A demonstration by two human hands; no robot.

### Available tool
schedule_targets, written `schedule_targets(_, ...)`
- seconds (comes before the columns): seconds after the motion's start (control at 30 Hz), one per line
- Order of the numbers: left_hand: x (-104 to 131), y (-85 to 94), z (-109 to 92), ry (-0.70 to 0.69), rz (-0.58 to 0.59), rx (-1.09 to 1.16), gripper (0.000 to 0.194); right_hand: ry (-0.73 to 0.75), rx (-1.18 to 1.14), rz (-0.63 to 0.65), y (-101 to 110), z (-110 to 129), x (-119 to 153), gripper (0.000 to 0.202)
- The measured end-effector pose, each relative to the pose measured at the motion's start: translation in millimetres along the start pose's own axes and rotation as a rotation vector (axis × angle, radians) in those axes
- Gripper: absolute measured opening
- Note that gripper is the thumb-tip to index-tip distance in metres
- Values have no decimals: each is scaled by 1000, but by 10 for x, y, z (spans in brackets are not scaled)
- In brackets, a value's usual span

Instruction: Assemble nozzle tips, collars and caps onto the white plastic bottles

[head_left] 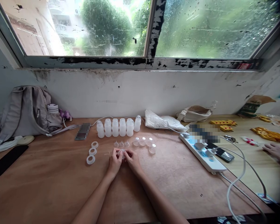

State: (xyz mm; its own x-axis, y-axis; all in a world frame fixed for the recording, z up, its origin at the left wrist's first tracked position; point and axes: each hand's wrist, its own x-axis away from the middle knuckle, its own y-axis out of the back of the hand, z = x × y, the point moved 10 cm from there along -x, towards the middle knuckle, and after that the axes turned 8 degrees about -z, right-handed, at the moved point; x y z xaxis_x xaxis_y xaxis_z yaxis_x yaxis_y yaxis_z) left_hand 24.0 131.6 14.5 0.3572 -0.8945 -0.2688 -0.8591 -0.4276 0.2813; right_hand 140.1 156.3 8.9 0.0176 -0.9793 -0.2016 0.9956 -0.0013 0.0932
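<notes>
Both hands meet at the middle of the table, fingers closed on a small translucent round bottle part. My left hand grips its left side and my right hand its right; the fingers hide most of it. Just beyond them stand 3 clear bottle nipples in a row. Several clear domed pieces lie to the right of the nipples. Off to the left are 3 white screw rings. Several frosted white baby bottles stand upright in a row at the back.
A white power strip with plugs and cables lies at right. Behind are a white plastic packet and a beige pouch. A grey backpack and black case sit left. Another person's hand rests near yellow parts.
</notes>
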Motion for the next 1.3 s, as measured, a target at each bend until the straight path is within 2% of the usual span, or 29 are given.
schedule_targets(0.67,11,-13,-1,-17,1,-8,15,67,103,-73,53,106,23,22)
schedule_targets(0.93,12,-74,-92,-70,70,45,21,102,32,-64,77,164,8,13)
schedule_targets(1.3,-3,-21,-68,-76,16,10,21,117,136,-114,103,150,19,6)
